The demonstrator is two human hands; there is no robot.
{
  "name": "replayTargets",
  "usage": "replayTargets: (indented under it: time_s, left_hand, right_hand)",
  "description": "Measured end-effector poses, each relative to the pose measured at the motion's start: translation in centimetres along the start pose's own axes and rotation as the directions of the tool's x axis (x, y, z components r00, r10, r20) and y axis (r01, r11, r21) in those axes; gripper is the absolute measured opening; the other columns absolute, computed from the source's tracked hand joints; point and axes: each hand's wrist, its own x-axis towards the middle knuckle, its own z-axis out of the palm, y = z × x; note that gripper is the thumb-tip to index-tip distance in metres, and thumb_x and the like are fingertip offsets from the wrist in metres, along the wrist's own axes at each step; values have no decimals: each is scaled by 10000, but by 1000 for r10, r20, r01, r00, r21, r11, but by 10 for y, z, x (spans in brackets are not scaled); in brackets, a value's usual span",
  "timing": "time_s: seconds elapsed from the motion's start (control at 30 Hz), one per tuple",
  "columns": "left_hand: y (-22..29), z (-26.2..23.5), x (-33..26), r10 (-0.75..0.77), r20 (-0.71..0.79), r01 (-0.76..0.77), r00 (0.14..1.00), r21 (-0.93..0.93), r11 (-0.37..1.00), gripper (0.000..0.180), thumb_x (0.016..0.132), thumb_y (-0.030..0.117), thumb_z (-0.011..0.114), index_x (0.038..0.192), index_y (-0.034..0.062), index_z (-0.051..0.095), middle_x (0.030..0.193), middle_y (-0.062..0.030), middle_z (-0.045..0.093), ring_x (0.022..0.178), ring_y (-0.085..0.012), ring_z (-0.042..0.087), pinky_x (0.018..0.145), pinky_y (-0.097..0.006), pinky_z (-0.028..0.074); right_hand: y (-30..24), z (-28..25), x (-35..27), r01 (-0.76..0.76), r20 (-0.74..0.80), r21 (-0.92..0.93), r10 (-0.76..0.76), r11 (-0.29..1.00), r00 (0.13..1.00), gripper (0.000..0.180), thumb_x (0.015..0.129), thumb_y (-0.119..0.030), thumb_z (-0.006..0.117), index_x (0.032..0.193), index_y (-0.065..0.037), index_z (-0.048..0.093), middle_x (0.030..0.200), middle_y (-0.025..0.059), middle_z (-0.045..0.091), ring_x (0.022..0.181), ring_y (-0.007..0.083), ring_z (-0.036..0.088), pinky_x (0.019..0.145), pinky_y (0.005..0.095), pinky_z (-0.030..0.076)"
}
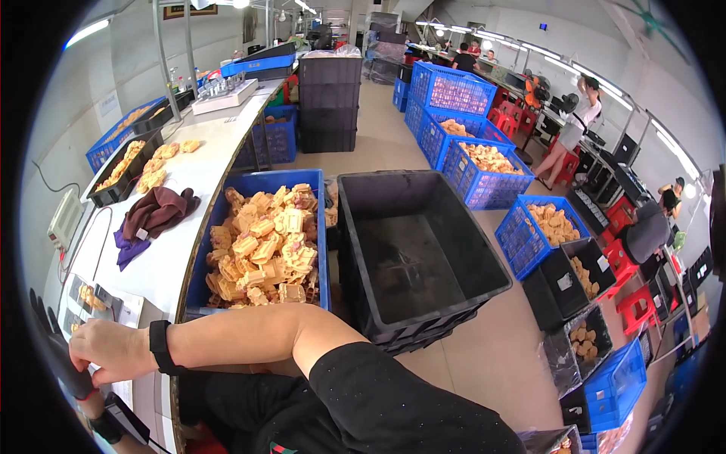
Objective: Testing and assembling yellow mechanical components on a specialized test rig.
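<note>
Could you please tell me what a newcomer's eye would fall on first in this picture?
Probably the blue crate right of the white table, heaped with pale orange parts, and the large black bin standing to its right. Next, at the lower left, the bare right hand touches the dark glove on the left hand.

Right fingers (80, 352) touch the gloved left hand (59, 357), 2 black wristbands (159, 346) showing.
</note>
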Motion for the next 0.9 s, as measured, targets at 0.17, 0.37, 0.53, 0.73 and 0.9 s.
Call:
replayTargets:
  time_s: [0.17, 0.37, 0.53, 0.73, 0.9]
  left_hand:
    - [121, 94, -39, -61, 115, 86, 991, -221, 972, 593, 992, 202, 498, 1529, 76, 279, 1512, -113, 396, 1368, -245, 389, 1112, -362, 346]
    - [209, 183, -40, -11, 243, 140, 970, -517, 844, 640, 988, 194, 464, 1554, 82, 186, 1567, -110, 272, 1426, -234, 288, 1187, -386, 222]
    - [337, 247, -50, -598, 96, 390, 796, -837, 383, 510, 1035, 219, 366, 1520, 103, 257, 1566, -142, 253, 1448, -282, 246, 1219, -463, 170]
    - [318, 254, -65, -583, -14, 336, 812, -806, 488, 576, 1035, 425, 355, 1505, 96, 302, 1539, -141, 296, 1407, -318, 305, 1179, -523, 229]
    - [250, 195, -90, 69, 565, 496, 822, -771, 400, 554, 1037, 322, 324, 1538, 99, 242, 1539, -124, 314, 1407, -268, 314, 1181, -441, 203]
  right_hand:
    - [0, -12, -6, 143, 43, -39, -141, 989, 989, 95, 680, -72, 725, 700, -72, 632, 770, 86, 607, 807, 287, 616, 729, 383, 496]
    - [-10, -37, -26, -217, 61, 191, 209, 957, 976, 144, 706, -13, 653, 753, -26, 518, 678, 95, 612, 630, 219, 609, 557, 308, 466]
    - [-6, -39, -39, -416, 239, 273, 358, 867, 903, 165, 685, -40, 678, 775, -27, 540, 718, 70, 621, 678, 185, 610, 584, 305, 460]
    - [-9, -38, -62, -626, 566, 294, 396, 722, 723, 153, 693, -78, 684, 819, -29, 612, 766, 71, 639, 764, 184, 619, 667, 309, 478]
    - [-20, -46, -60, -488, 508, 179, 345, 854, 790, 131, 745, -135, 698, 837, -55, 651, 784, 77, 673, 760, 206, 654, 666, 327, 509]
